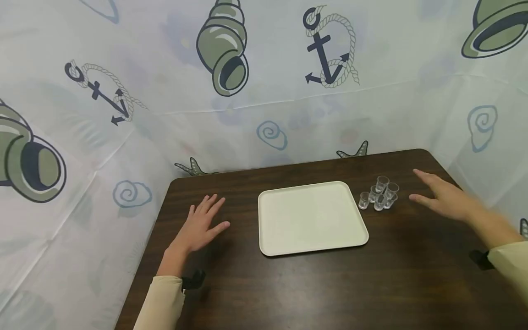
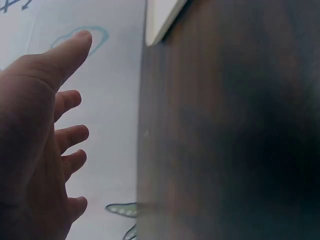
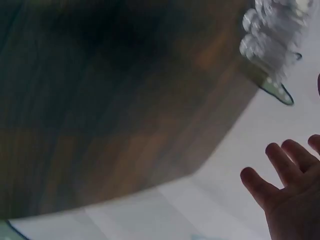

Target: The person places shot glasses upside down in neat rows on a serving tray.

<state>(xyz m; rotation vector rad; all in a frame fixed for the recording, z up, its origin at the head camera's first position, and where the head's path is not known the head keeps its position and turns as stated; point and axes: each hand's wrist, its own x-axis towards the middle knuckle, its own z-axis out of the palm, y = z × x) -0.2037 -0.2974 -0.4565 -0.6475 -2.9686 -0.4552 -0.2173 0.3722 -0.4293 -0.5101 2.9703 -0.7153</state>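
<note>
Several small clear shot glasses (image 1: 380, 194) stand in a cluster on the table, just right of a white rectangular tray (image 1: 311, 219). My right hand (image 1: 447, 195) hovers to the right of the glasses, thumb and fingers spread apart, holding nothing. In the right wrist view its fingers (image 3: 282, 165) look straight, and the glasses (image 3: 275, 32) blur at the top right. Left of the tray, my left hand (image 1: 200, 227) is held above the table with fingers spread and nothing in it. The left wrist view shows that hand's thumb (image 2: 70, 52) raised, with the tray's corner (image 2: 160, 20) beyond.
The dark wooden table (image 1: 313, 288) has rounded far corners. A white cloth (image 1: 272, 105) printed with shells and anchors hangs behind the table and along both sides. Dark straps with small devices (image 1: 194, 279) sit at the wrists, by the light sleeves (image 1: 161, 302).
</note>
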